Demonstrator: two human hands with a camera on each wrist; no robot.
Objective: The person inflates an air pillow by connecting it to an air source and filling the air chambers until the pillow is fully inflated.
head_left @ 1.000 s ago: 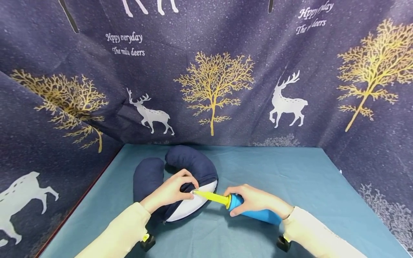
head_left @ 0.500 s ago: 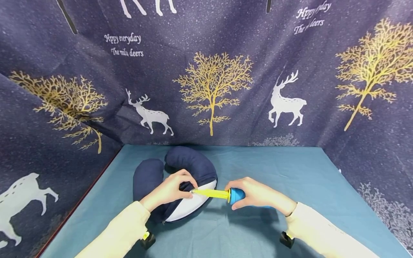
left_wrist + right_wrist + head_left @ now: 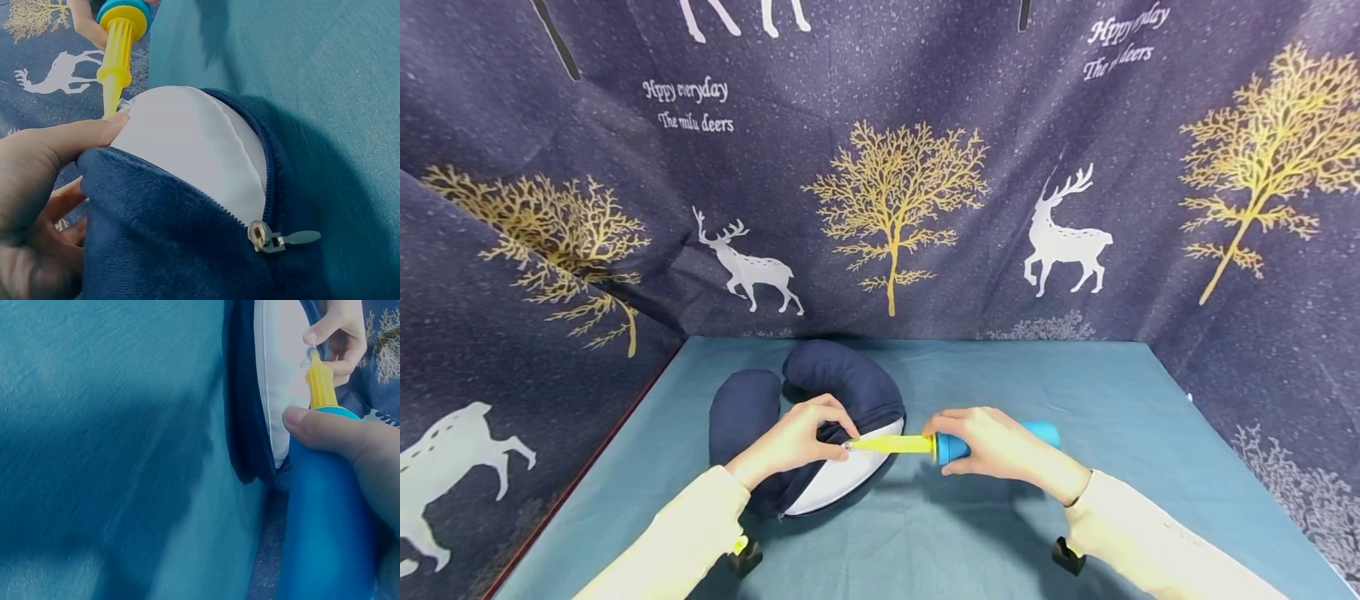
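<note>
A navy U-shaped neck pillow (image 3: pixel 863 385) lies on the table, its zip open around a white inflatable inner (image 3: pixel 187 125). With thumb and finger my left hand (image 3: pixel 801 435) pinches the small clear valve (image 3: pixel 127 105) on the white inner. The yellow nozzle (image 3: pixel 898 444) of a hand pump meets the valve there; how deep it sits is hidden by the fingertips. My right hand (image 3: pixel 988 446) grips the pump's blue barrel (image 3: pixel 328 512) near its nozzle end. A metal zip pull (image 3: pixel 265 237) hangs at the end of the opening.
A blue-green cloth covers the table (image 3: pixel 1120 408). Dark fabric (image 3: pixel 955 250) printed with deer and trees hangs behind and at both sides. Black wrist devices (image 3: pixel 1067 556) sit under the cream sleeves (image 3: pixel 1142 533).
The pump's rear end has swung away from me, from low right to a nearly level line across the table, the right hand turning with it. My left hand has stayed at the valve.
</note>
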